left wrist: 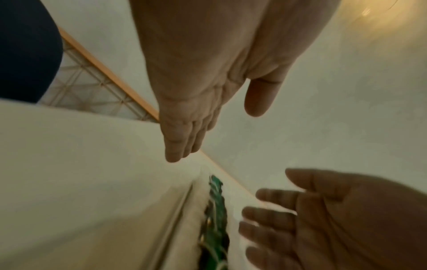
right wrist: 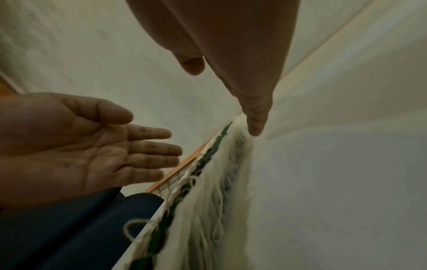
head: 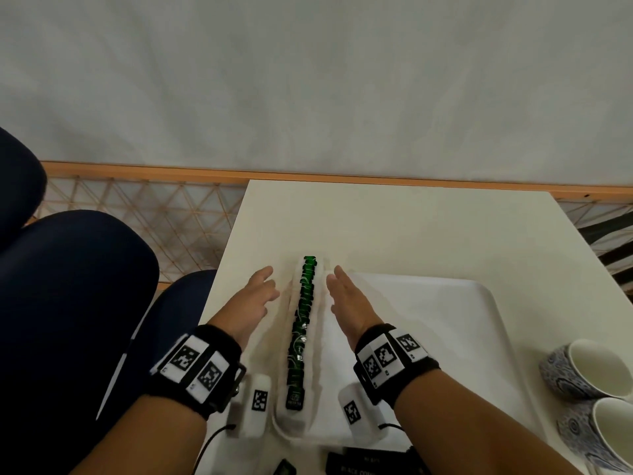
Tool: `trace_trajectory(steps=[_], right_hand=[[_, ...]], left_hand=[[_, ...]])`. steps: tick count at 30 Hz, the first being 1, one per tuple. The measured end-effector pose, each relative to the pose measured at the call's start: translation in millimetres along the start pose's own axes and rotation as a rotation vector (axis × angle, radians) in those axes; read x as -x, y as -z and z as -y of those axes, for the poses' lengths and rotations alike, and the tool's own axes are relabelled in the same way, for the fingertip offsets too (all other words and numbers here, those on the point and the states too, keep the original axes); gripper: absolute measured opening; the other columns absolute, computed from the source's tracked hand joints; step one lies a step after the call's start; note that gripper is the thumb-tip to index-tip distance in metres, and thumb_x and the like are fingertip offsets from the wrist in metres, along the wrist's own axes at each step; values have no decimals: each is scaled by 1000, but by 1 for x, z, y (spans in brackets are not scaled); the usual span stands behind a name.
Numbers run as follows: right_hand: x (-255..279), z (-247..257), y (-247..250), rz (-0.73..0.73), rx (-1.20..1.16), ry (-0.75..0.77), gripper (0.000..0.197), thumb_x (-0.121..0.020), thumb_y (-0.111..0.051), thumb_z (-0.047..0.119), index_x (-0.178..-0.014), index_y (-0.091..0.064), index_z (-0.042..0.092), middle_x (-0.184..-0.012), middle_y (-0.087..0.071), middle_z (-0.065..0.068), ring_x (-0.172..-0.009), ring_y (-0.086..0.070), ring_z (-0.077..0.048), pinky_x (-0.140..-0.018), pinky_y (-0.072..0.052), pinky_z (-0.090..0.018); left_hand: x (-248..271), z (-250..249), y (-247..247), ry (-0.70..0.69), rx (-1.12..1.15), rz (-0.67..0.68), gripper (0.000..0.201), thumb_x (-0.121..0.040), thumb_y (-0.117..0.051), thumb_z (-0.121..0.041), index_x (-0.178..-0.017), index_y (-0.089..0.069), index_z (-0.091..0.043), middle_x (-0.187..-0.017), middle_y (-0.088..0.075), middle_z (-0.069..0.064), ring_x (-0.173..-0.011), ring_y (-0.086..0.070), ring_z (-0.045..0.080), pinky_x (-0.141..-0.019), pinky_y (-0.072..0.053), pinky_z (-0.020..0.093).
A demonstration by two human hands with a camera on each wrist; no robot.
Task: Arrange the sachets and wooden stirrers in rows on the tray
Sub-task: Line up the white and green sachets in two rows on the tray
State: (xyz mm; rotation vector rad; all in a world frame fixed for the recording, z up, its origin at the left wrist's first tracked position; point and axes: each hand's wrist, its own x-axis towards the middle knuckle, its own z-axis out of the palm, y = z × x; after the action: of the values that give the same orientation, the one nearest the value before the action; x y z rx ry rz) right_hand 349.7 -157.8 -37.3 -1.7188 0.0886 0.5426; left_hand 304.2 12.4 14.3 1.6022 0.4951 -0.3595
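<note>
Head view: a row of green sachets [head: 301, 330] stands on edge along the left rim of the white tray [head: 455, 323], flanked by white packets. Left hand [head: 251, 299] and right hand [head: 349, 303] hover flat on either side, fingers straight, grasping nothing, palms facing in, seemingly to square up the row. Black sachets [head: 356, 466] wait at the table's near edge; two patterned cups [head: 589, 399] sit to the right. Wrist views alone show the bare palms and strings trailing among the packets; no stirrers are visible

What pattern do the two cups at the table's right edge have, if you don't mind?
Blue-and-white swirls outside on the cups, plain white inside; head view.
</note>
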Motion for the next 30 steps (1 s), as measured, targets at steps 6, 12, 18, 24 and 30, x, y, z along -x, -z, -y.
trace_trajectory(steps=[6, 12, 18, 24, 30], right_hand=[[51, 24, 2, 146, 527, 158, 29, -98, -45, 31, -121, -60, 21, -115, -64, 3, -104, -60, -14, -91, -48, -29], [91, 12, -45, 417, 1079, 404, 28, -95, -49, 28, -114, -66, 16, -109, -69, -3, -103, -59, -23, -92, -47, -32], [97, -2, -99, 441, 1721, 549, 28, -95, -44, 26, -117, -58, 16, -112, -62, -7, -112, -43, -30, -89, -39, -43], [85, -13, -122, 414, 1702, 424, 62, -82, -60, 57, -129, -47, 19, -125, -52, -6, -121, -37, -30, -99, -33, -48], [91, -10, -129, 481, 1738, 324, 60, -77, -62, 62, -118, -54, 18, -120, -56, -5, -118, -37, -29, -97, -32, -48]], left_hand=[[70, 4, 39, -152, -50, -100, 29, -99, -42, -11, -115, -62, -26, -128, -58, -3, -120, -50, 10, -95, -39, 28], [149, 41, 69, -163, -52, -255, 25, -92, -57, -11, -111, -66, -25, -112, -68, -3, -109, -60, 12, -92, -46, 31], [199, 84, 75, -82, -42, -338, 18, -94, -57, -13, -104, -66, -26, -100, -72, -4, -100, -62, 13, -82, -47, 29], [210, 141, 78, 30, -386, -367, 19, -95, -54, -19, -111, -60, -29, -107, -64, -11, -100, -59, 7, -84, -45, 25], [209, 175, 59, 218, -709, -227, 48, -82, -67, -26, -127, -49, -24, -124, -53, -1, -105, -56, 15, -87, -46, 25]])
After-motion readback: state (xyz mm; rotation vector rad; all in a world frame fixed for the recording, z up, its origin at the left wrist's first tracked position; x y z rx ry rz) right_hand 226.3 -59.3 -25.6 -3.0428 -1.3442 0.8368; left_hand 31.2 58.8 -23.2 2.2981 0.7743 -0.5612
